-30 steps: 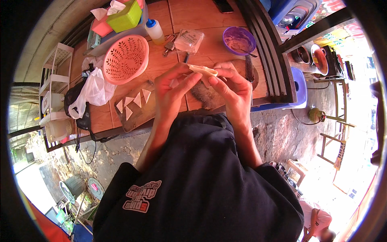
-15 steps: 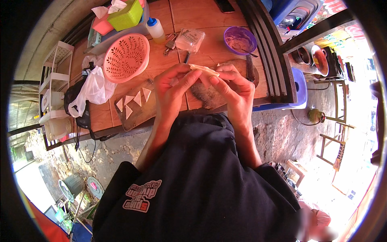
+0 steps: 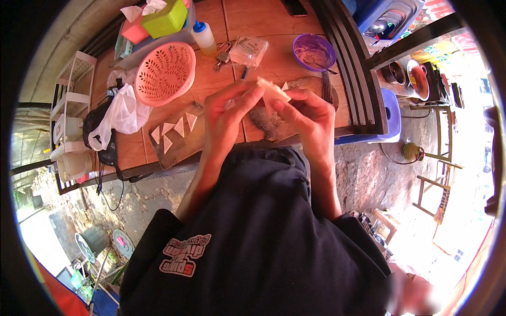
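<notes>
Over the near edge of the table, my left hand (image 3: pixel 225 108) and my right hand (image 3: pixel 312 117) pinch one folded pastry wrapper (image 3: pixel 273 95) between thumbs and fingers. The pale, thin sheet stands tilted upward between them; whether it holds filling cannot be seen. Left of my left hand, several small pastry triangles (image 3: pixel 179 128) lie on a dark board (image 3: pixel 183 149). Beneath my right hand is a worn round wooden board (image 3: pixel 273 125), partly hidden. Beyond the right hand stands a purple bowl (image 3: pixel 331 56) of pale paste with a spoon in it.
A pink perforated basket (image 3: pixel 165 76) sits at the left, beside a white plastic bag (image 3: pixel 125 113). Farther back are a blue-capped squeeze bottle (image 3: pixel 204 39), a padlock (image 3: pixel 222 59), a clear packet (image 3: pixel 249 51) and a green container (image 3: pixel 164 20). Dark slats (image 3: pixel 350 68) edge the right side.
The folded wrapper has tipped more upright between my fingers, its upper end rising. My right hand has shifted slightly right; both hands keep their pinch.
</notes>
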`<move>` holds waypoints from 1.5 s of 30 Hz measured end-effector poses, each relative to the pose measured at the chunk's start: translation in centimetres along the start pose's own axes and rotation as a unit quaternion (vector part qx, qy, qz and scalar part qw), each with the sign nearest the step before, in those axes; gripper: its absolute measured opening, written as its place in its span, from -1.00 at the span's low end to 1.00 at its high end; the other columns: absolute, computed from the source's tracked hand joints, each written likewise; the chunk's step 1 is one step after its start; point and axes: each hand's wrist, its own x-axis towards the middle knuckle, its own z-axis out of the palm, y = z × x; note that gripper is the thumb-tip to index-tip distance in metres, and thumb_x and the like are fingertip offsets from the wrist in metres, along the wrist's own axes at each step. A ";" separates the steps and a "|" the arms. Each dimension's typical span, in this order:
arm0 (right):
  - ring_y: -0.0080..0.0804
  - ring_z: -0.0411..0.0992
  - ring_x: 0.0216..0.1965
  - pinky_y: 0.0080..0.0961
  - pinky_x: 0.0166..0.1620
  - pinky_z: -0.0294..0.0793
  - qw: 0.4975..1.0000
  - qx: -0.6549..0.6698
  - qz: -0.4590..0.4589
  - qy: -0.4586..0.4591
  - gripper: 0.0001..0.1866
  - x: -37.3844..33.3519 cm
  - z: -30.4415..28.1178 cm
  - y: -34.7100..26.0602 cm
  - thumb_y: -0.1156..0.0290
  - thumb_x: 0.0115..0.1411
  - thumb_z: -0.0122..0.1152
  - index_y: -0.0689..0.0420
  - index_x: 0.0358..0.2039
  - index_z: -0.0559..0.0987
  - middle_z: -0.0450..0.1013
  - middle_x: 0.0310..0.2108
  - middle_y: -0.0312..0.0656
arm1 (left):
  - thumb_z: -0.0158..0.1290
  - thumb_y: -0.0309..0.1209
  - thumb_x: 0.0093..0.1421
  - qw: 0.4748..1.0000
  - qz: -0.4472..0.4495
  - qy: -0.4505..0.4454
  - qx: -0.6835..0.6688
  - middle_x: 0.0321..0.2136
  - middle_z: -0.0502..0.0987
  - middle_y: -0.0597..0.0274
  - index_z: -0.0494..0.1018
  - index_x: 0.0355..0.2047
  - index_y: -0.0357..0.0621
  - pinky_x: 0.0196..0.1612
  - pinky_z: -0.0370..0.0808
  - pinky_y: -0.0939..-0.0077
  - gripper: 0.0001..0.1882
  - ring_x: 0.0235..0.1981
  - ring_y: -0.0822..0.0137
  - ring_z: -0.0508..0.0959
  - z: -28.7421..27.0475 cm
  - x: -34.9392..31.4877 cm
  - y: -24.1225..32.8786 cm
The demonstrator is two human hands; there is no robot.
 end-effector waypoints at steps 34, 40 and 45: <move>-0.50 0.46 -0.31 -0.56 -0.14 0.47 0.953 0.301 0.000 -0.039 -0.91 0.9 0.1 2.4 0.59 0.26 0.15 0.27 -0.23 0.56 0.53 -0.33 -0.18 | 0.25 -0.56 0.14 0.998 0.007 0.007 0.057 -0.37 0.63 0.19 0.57 -0.24 -0.38 -0.25 0.56 0.66 -0.81 -0.31 0.49 0.62 1.3 -0.6 -0.4; -0.55 0.41 -0.39 -0.63 -0.25 0.40 0.958 0.285 -0.006 -0.015 -0.90 1.1 0.2 2.4 0.57 0.22 0.22 0.24 -0.24 0.56 0.53 -0.35 -0.21 | 0.24 -0.54 0.16 0.996 0.005 0.000 0.085 -0.38 0.63 0.22 0.59 -0.26 -0.34 -0.29 0.54 0.68 -0.85 -0.35 0.53 0.61 1.1 -0.6 -0.5; -0.62 0.35 -0.44 -0.68 -0.31 0.33 0.970 0.241 0.009 -0.008 -0.85 1.1 0.2 2.0 0.56 0.19 0.25 0.24 -0.21 0.58 0.52 -0.37 -0.28 | 0.25 -0.52 0.15 0.998 -0.004 -0.003 0.058 -0.38 0.63 0.24 0.59 -0.27 -0.32 -0.33 0.52 0.69 -0.85 -0.38 0.55 0.60 0.9 -0.6 -0.6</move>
